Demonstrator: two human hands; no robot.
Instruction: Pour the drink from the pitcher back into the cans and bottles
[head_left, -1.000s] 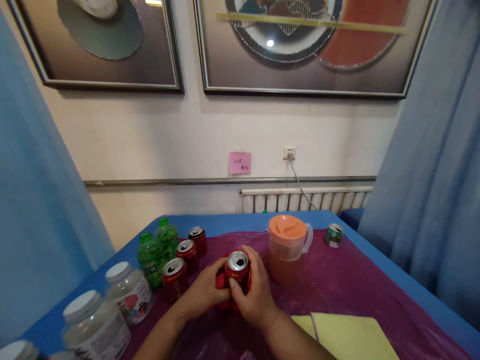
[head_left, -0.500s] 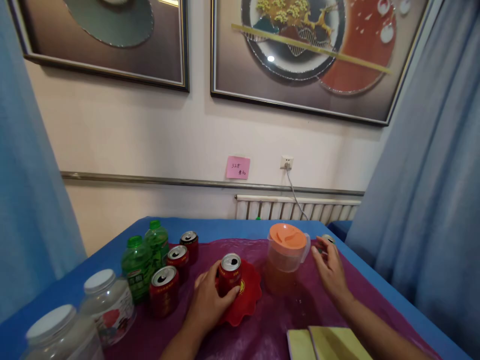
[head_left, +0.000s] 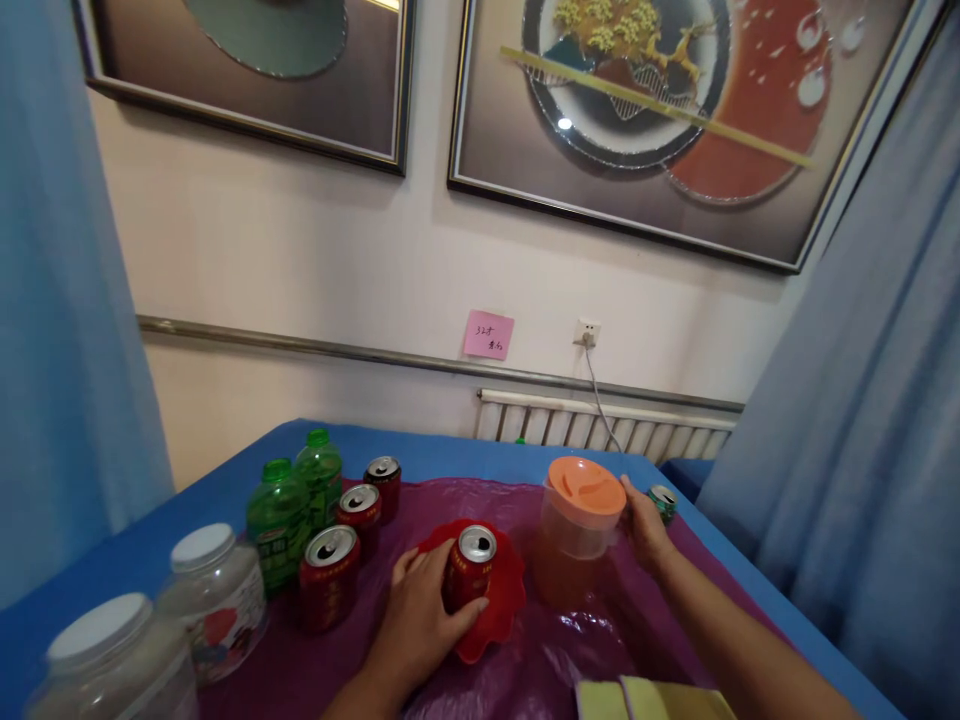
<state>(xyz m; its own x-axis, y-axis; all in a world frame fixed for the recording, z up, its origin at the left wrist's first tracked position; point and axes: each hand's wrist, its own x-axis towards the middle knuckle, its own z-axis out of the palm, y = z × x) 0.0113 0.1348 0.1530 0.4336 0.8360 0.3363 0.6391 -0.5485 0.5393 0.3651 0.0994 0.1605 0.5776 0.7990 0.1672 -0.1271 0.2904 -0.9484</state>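
Observation:
My left hand [head_left: 420, 610] is wrapped around a red drink can [head_left: 474, 570] with an opened top. That can stands upright over a red scalloped-edge dish [head_left: 510, 580]. To its right is a clear plastic pitcher [head_left: 574, 560] with an orange lid, holding amber liquid. My right hand [head_left: 646, 525] is closed around the pitcher's handle, which the fingers mostly hide. Just past my right hand stands a green can [head_left: 663, 503], also with an opened top.
Along the left stand several red cans [head_left: 330, 580], two green bottles [head_left: 279, 520] and two white-lidded jars [head_left: 217, 600]. Yellow-green booklets or cloths [head_left: 660, 700] lie at the front edge. A purple sheet [head_left: 442, 500] covers much of the blue table [head_left: 247, 455].
My right hand has moved from beside the pitcher onto its handle and closed around it. My left hand stays on the red can. The whole view has shifted slightly.

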